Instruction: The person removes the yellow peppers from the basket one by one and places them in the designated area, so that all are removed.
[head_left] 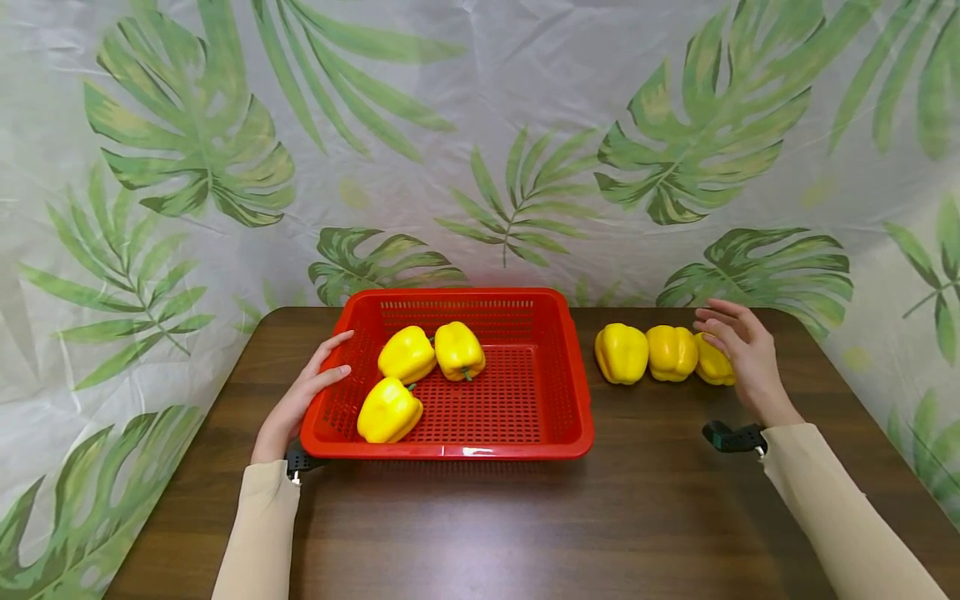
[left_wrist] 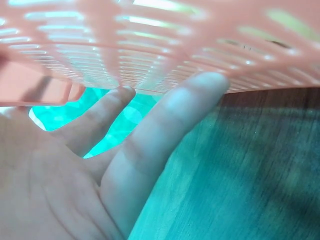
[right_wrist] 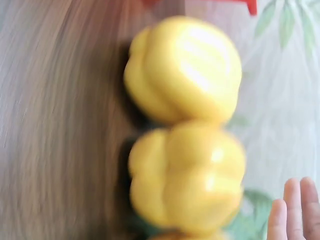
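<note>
My left hand (head_left: 300, 396) holds the left side of a red plastic basket (head_left: 450, 451), with thumb and a finger lying over its rim. Below, two fingers (left_wrist: 145, 135) reach along the slotted outer wall in the left wrist view. Inside the basket sit three yellow bell peppers (head_left: 390, 411), grouped toward the left. Above the right end of a row of three more yellow peppers my right hand (head_left: 750, 358) hovers with fingers extended, partly covering the end pepper (head_left: 714, 363). The middle pepper (head_left: 672, 353) and the left pepper (head_left: 622, 354) stand side by side.
Everything rests on a dark wooden table (head_left: 480, 533). A leaf-patterned cloth (head_left: 525, 125) hangs behind the table's back edge and along its sides. Dark straps (head_left: 733, 437) circle both wrists. The basket's right wall stands close to the left pepper of the row.
</note>
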